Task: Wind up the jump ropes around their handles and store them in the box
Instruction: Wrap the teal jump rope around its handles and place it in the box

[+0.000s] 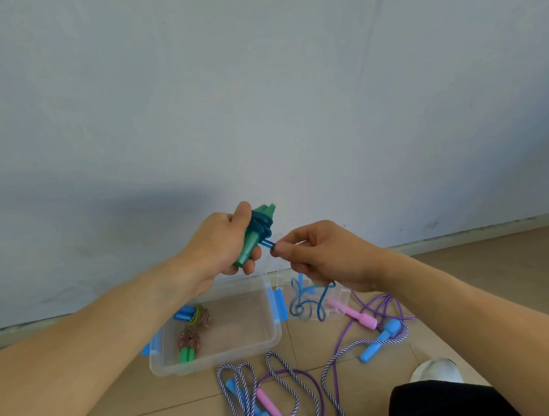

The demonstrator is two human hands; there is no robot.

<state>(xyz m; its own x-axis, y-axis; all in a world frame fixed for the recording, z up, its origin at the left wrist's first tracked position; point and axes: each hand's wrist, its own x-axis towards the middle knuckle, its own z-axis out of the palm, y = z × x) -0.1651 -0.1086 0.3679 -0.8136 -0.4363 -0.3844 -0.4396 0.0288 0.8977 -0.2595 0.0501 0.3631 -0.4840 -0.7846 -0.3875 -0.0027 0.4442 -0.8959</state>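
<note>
My left hand (222, 244) grips a pair of green jump-rope handles (253, 241), held together, with blue rope coiled around their upper part. My right hand (319, 254) pinches the same blue rope (306, 303) just right of the handles; its loose remainder dangles down over the floor. Below them a clear plastic box (274, 337) with blue latches sits on the floor. Inside it lie two wound ropes, one with blue handles (184, 313) and one with green handles (187, 354).
Loose ropes lie tangled on the tiled floor: a striped one with blue handles (380, 339) to the right, a purple one with pink handles (357, 316), and more blue and pink handles (276, 413) near my knees. The box's clear lid (339, 306) lies right of the box. A grey wall stands behind.
</note>
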